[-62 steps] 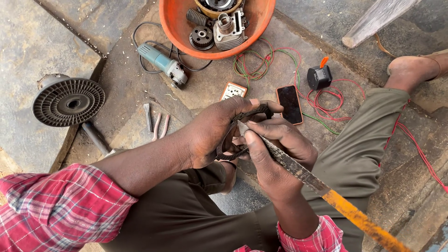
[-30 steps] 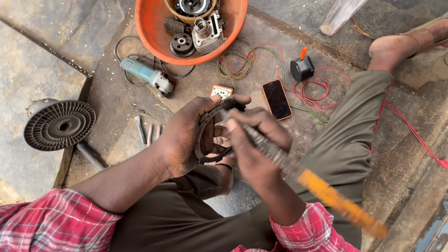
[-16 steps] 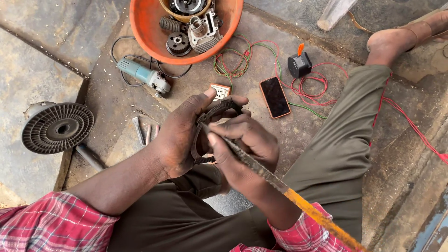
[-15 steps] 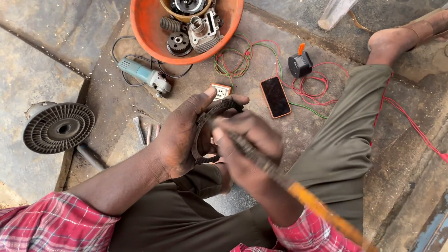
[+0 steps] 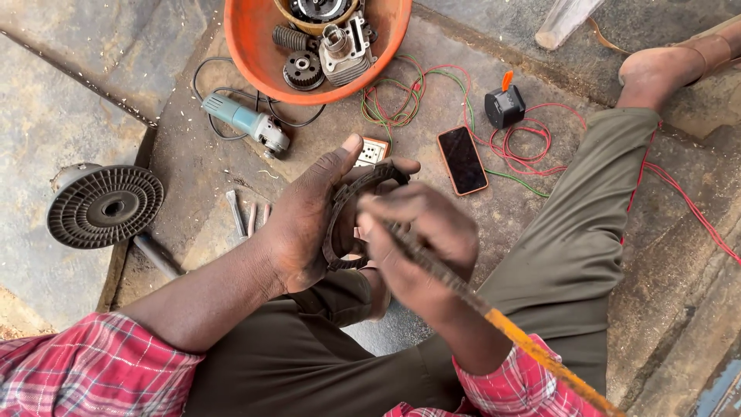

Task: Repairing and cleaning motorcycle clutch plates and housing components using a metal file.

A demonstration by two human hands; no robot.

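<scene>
My left hand point(image 5: 305, 220) grips a dark toothed metal ring point(image 5: 337, 224) upright in front of me. My right hand point(image 5: 421, 243) is closed around a long grey blade with an orange-yellow handle point(image 5: 494, 316), whose far end runs off toward the lower right. The blade's tip rests against the ring between my two hands. Both hands hover above my lap, over a stone floor.
An orange bowl point(image 5: 255, 54) of engine parts stands at the top. A blue-grey angle grinder point(image 5: 247, 123), a finned round cover point(image 5: 104, 205), a phone point(image 5: 461, 159), a black box point(image 5: 503, 106) and tangled red and green wires point(image 5: 401, 108) lie around. My bare foot point(image 5: 668, 66) rests at the upper right.
My right hand keeps working the blade back and forth against the ring, blurring in some frames. The left hand holds the ring in the same place.
</scene>
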